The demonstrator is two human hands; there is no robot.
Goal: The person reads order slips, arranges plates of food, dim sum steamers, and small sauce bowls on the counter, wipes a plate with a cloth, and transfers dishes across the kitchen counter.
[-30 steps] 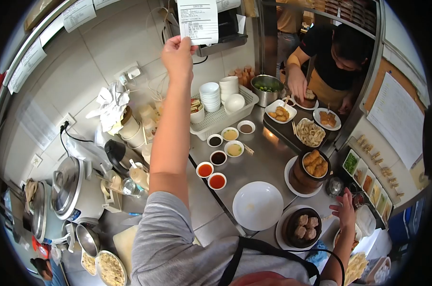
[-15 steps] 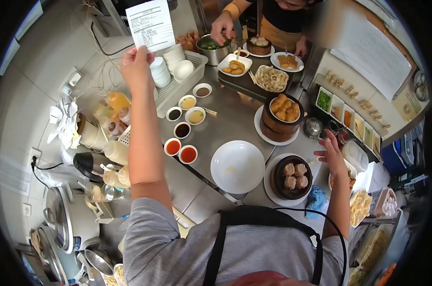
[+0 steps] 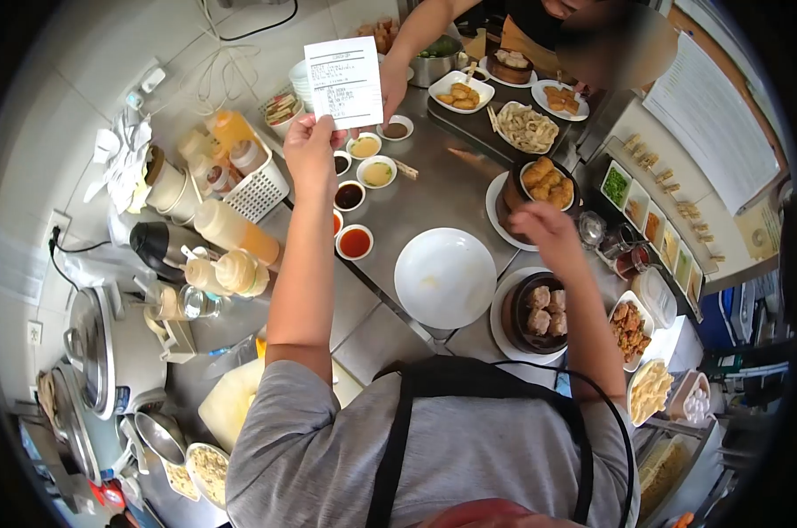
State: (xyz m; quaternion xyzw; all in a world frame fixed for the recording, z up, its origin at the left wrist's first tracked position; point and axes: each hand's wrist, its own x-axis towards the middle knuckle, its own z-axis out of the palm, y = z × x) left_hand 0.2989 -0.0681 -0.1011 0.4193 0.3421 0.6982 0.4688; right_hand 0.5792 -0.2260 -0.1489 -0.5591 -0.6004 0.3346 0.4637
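My left hand [image 3: 315, 150] is raised over the left of the counter, fingers and thumb closed on the lower edge of a printed order ticket [image 3: 344, 84]. Beyond the ticket, a co-worker's hand [image 3: 394, 88] reaches down and is partly hidden by it. My right hand [image 3: 544, 231], smeared by motion, is over the near side of the wooden steamer topped with golden fried pieces [image 3: 548, 183]. Below my right forearm sits a round steamer with several dumplings [image 3: 546, 308], on a white plate. A white plate [image 3: 444, 280] with a small stain lies between my arms.
Small sauce bowls [image 3: 355, 241] line the left of the counter. On the dark tray at the back are dishes of sliced food [image 3: 528, 128] and fried pieces [image 3: 460, 95]. Garnish containers [image 3: 617, 187] run along the right. Squeeze bottles [image 3: 231, 231] stand at the left.
My left hand has brought the ticket lower and to the right. My right hand has moved up and left to the fried-food steamer. The co-worker's hand has left the pot and come down behind the ticket.
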